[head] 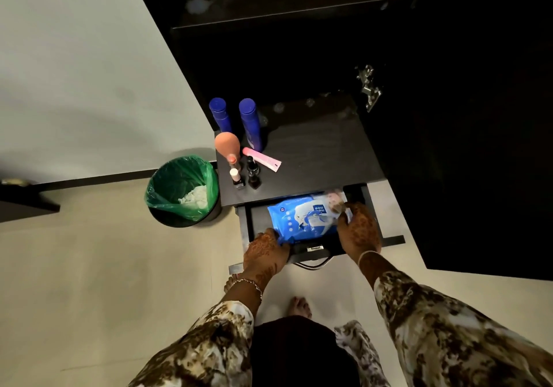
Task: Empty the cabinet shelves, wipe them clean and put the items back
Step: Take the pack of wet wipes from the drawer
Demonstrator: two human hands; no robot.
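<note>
Head view: both my hands grip a blue wipes pack (302, 216) lying in the open drawer (254, 222) under the cabinet top's (323, 153) front edge. My left hand (264, 252) clasps its near-left corner, my right hand (357, 231) its right end. Two blue bottles (250, 123) stand at the top's left edge.

Drawer: open black drawer (309, 246) holding blue plastic wipes pack (302, 214)
Hands: left hand (264, 253) and right hand (359, 231) gripping the pack's ends
</note>
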